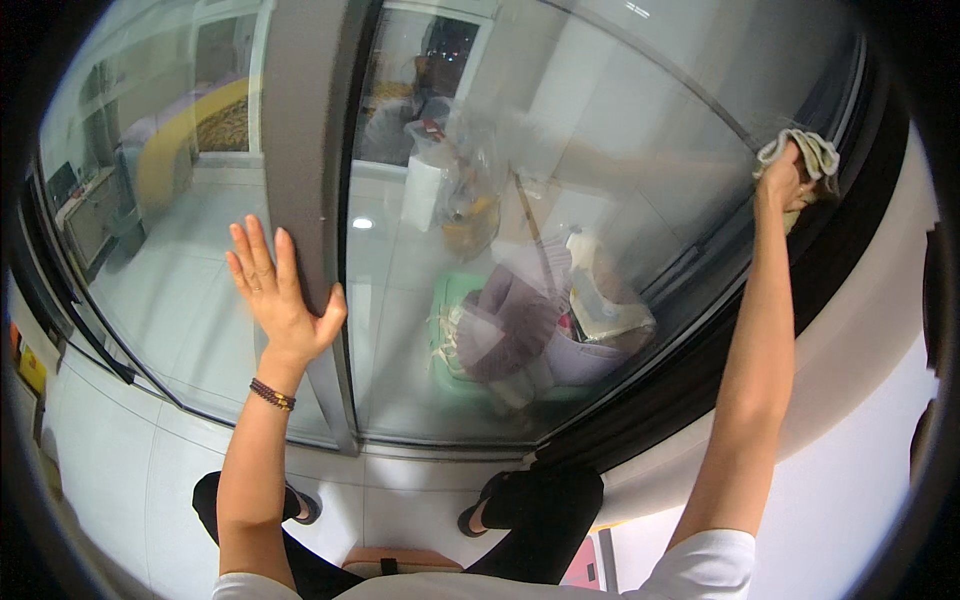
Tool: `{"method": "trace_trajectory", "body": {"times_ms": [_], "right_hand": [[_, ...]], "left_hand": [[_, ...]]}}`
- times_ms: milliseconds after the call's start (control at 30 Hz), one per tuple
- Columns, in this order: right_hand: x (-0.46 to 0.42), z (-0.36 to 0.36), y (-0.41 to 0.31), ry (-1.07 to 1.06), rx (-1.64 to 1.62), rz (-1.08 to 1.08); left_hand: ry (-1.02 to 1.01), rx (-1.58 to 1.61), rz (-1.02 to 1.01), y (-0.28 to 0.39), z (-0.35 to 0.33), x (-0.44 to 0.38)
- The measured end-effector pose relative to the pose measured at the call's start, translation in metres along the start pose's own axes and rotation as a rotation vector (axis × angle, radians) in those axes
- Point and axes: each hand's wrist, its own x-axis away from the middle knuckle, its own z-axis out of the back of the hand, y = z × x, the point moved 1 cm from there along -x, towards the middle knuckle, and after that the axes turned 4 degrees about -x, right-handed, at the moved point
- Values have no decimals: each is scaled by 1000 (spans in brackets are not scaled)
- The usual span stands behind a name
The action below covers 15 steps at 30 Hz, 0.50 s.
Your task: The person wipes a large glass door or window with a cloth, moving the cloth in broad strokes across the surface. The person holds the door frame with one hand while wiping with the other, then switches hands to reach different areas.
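Fingers spread, my left hand (281, 292) lies against the sliding glass door at its grey vertical frame (304, 112); the thumb is over the frame and nothing is held. At the upper right, my right hand (780, 184) grips a folded, light-coloured cloth (806, 146). The cloth is up against the right part of the glass pane (637, 165), close to its dark edge frame. Part of the cloth is hidden by my fingers. A beaded bracelet (272, 394) circles my left wrist.
Through the glass show a green plastic container (450, 292), a purple pleated item (502, 322), a pale lilac tub (585, 360) with packages, and a clear plastic bag (472, 172). A dark curtain-like strip (660, 416) borders the door's right. White floor tiles (409, 487) lie below.
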Motion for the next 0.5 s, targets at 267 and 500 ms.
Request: {"method": "trace_trajectory", "body": {"times_ms": [267, 500], "right_hand": [[89, -34, -185, 37, -121, 518], [175, 0, -330, -289, -325, 626]], "left_hand": [[-25, 37, 24, -7, -1, 7], [-33, 34, 26, -13, -3, 7]]}}
